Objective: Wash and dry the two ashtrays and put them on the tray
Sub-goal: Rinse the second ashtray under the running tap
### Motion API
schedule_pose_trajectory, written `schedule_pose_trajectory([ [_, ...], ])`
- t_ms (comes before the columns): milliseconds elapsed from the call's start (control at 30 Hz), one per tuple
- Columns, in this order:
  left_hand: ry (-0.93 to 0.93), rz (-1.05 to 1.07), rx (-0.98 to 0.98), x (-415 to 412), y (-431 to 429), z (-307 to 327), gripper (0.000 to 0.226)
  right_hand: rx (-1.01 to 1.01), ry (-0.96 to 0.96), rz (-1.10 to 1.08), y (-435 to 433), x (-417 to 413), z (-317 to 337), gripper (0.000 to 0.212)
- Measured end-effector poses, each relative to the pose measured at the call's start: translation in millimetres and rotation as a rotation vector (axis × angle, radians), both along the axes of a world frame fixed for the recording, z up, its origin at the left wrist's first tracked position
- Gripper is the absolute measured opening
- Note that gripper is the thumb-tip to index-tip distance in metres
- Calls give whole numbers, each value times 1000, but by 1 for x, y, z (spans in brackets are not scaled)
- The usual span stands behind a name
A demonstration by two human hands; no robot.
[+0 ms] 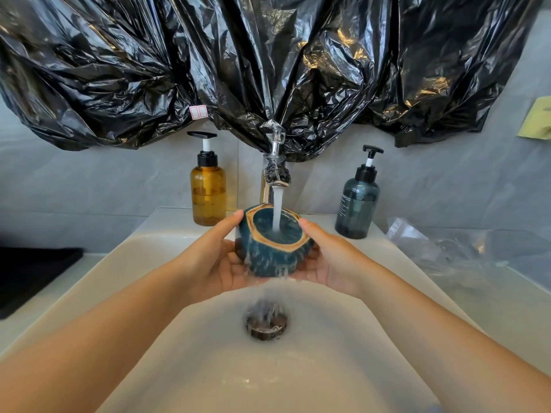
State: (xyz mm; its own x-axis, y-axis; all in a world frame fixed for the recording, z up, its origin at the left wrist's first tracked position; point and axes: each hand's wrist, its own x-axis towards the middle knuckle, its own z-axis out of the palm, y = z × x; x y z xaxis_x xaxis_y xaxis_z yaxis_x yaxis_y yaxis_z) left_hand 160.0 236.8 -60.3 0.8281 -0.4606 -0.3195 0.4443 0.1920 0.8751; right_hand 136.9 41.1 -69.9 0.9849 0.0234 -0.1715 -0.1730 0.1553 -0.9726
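Note:
A dark teal ashtray with a tan rim is held over the white sink, tilted toward me. Water from the faucet pours into its bowl and spills over its front down to the drain. My left hand cups its left side and bottom, thumb on the rim. My right hand grips its right side, thumb on the rim. Only one ashtray is in view. A dark flat tray lies at the left edge on the counter.
An amber pump bottle stands left of the faucet, a blue-grey pump bottle to its right. Black plastic sheeting covers the wall above. Clear crumpled plastic lies on the right counter. A yellow item hangs far right.

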Motion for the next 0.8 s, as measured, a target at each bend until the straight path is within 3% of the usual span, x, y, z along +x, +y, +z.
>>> schedule_pose_trajectory([
  [200,-59,-27,42,-5,-5,5,51,62,105,-41,-4,-1,-3,41],
  [633,39,123,131,9,11,-1,37,-45,88,352,5,-11,0,54],
  [800,17,215,38,12,11,1,40,-68,-15,225,19,-7,2,60],
])
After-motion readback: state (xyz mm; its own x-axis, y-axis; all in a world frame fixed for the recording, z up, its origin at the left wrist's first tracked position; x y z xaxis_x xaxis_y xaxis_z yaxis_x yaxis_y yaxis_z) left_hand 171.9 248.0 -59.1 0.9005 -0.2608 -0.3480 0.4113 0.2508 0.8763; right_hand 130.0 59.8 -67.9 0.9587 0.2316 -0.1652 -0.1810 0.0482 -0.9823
